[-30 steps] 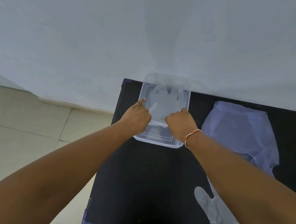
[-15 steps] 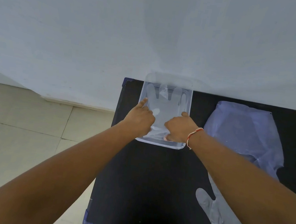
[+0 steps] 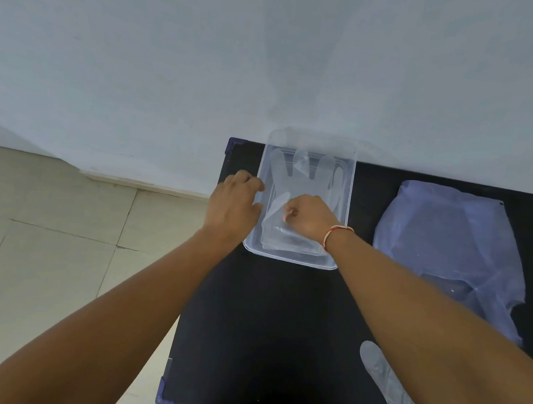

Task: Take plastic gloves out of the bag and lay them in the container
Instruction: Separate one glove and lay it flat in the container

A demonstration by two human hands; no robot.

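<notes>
A clear rectangular plastic container (image 3: 348,184) sits at the far left of the black table (image 3: 277,334). A thin clear plastic glove (image 3: 298,172) lies flat inside it, fingers pointing to the far wall. My right hand (image 3: 309,218) is inside the container, fingers curled and pinching the glove near its thumb. My left hand (image 3: 234,201) rests at the container's left rim, fingers bent against it. A bluish translucent bag (image 3: 448,240) lies flat on the right of the table. Another glove (image 3: 387,385) lies near the table's front edge, partly under my right forearm.
A pale wall (image 3: 274,54) rises right behind the table. Beige floor tiles (image 3: 40,244) lie to the left, below the table's left edge. Purple corner guards (image 3: 162,391) mark the table's left corners.
My left hand has slid from inside the container out to its left rim. My right hand has shifted slightly further in over the glove, which now lies flatter.
</notes>
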